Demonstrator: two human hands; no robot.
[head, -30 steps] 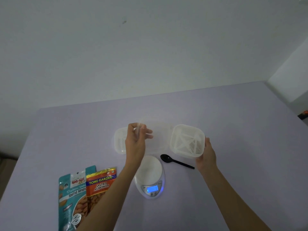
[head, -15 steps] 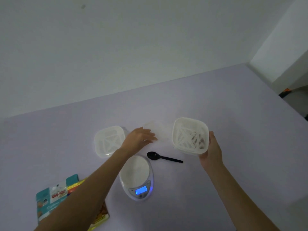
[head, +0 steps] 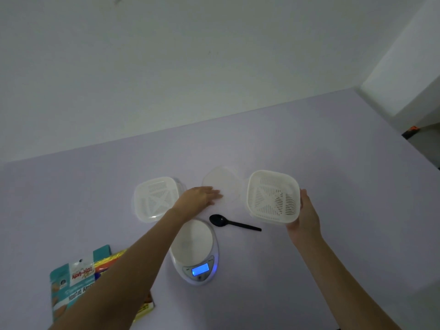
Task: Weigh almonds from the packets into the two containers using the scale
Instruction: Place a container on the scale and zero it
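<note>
**Technician:** Lid position has changed. The clear lid (head: 221, 184) was raised in the left hand (head: 198, 198) a second ago. It now lies flat on the bench (head: 333, 163), and straight, released fingers (head: 214, 192) rest on its near edge.

**Trainee:** Where do the other items stand?

**Technician:**
- The teal packet (head: 71, 282) and the orange packet (head: 107, 262) lie at the near left. They are partly covered by the left forearm and appear unopened.
- The right container (head: 272, 195) is grasped at its right side by the right hand (head: 303, 217). It is tilted toward the camera and looks clear of the bench.
- The left container (head: 156, 198) sits beyond the left wrist.
- The scale (head: 194, 251) is nearest. Its display is lit but unreadable, and its platform is bare.
- The black spoon (head: 234, 223) lies between the scale and the right container.

No almonds are visible outside the packets.

**Trainee:** What is the correct procedure for this step?

**Technician:** The likely step is to seat the right container on the scale.
1. Carry it level over the spoon.
2. Centre it on the platform.
3. Release it fully.
4. Zero the reading before adding almonds.

Keep the lid and the spoon off the platform. Contact with either would probably falsify the weight.
</note>
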